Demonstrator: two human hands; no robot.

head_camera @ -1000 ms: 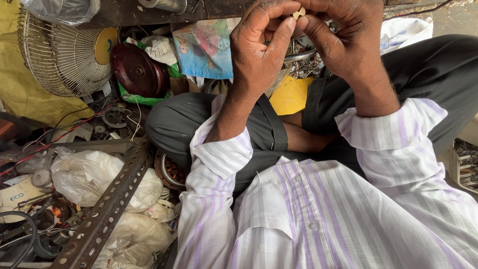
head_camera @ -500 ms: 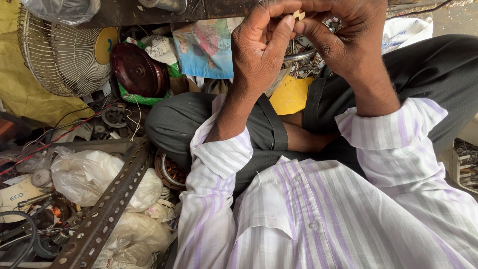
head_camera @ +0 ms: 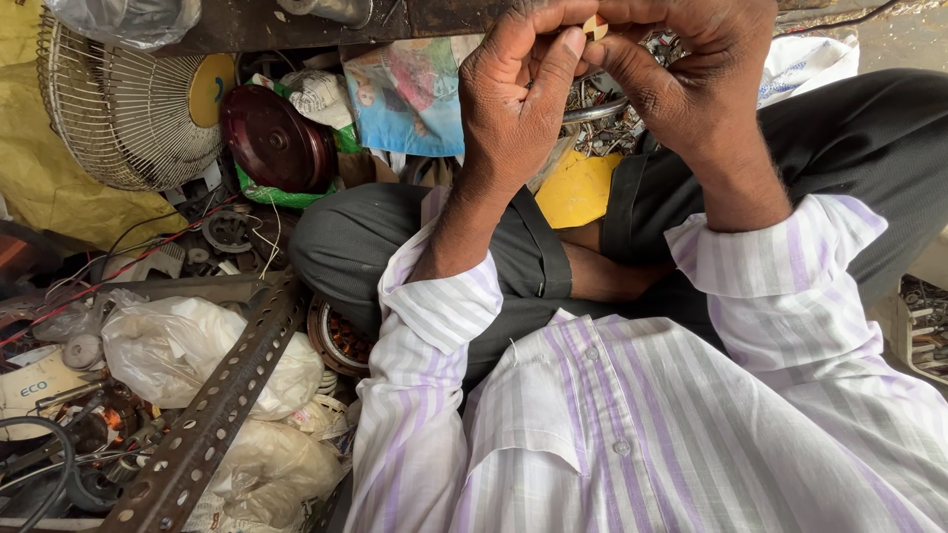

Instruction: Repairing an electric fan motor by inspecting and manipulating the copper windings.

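1. The shirt (head_camera: 632, 415) is showing white with pale purple stripes, across the lower right of the frame.
2. The trousers (head_camera: 415, 237) are showing dark grey at mid-frame.
3. The small piece (head_camera: 595, 27) between the fingers at the top is showing cream with a reddish-brown patch.
4. The fan grille (head_camera: 118, 109) at upper left is looking off-white, its hub yellow.
5. The round disc (head_camera: 272, 138) beside it is showing dark maroon.
6. The flat yellow piece (head_camera: 578, 188) is lying at centre.
7. The perforated angle bar (head_camera: 212, 415) at lower left is showing rusty brown-grey.
8. The plastic bags (head_camera: 188, 350) are looking whitish.

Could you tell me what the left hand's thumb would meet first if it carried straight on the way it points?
Most likely the small pale part pinched between the left hand and right hand; depth is unclear.
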